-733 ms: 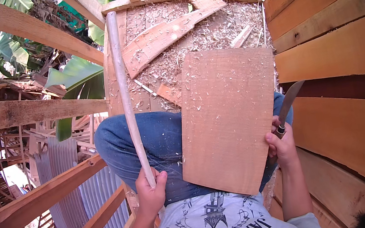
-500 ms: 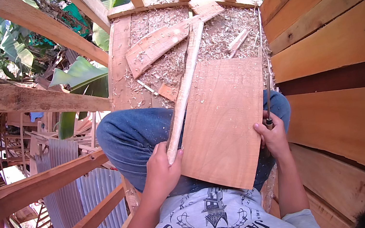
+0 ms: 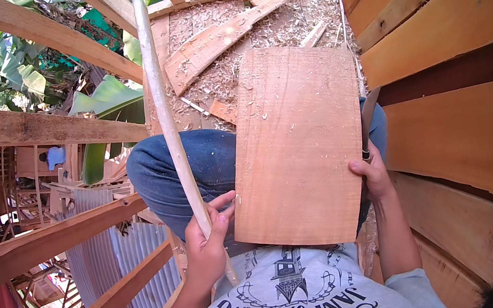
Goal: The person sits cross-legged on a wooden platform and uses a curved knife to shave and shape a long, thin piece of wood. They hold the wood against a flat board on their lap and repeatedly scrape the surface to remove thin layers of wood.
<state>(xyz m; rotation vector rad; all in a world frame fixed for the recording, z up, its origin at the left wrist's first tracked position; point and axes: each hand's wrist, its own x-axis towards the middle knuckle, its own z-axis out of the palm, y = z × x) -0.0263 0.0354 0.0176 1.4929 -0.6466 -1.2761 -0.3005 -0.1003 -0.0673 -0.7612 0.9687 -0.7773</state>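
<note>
My left hand (image 3: 208, 243) is closed round the lower part of a long pale wooden stick (image 3: 168, 121), its thumb and fingers near the left edge of a board. The stick rises nearly upright past my left knee. A wide, flat wooden board (image 3: 298, 145) lies across my lap, with a few shavings on it. At the board's right edge my right hand (image 3: 372, 174) grips the dark handle of a large knife (image 3: 370, 116), its blade pointing up and away. The right thumb touches the board's edge; the fingers below are partly hidden.
Wood shavings (image 3: 197, 24) cover the plank floor ahead of me. A curved plank offcut (image 3: 214, 47) and a small wood scrap (image 3: 223, 111) lie there. Plank walling (image 3: 462, 142) stands close on my right. At left, spaced wooden beams (image 3: 44, 127) leave gaps above a corrugated metal sheet (image 3: 140, 258).
My left hand has swung the stick off the board to the left and turned it more upright. The board has shifted slightly up and left, and the knife blade now shows its broad side.
</note>
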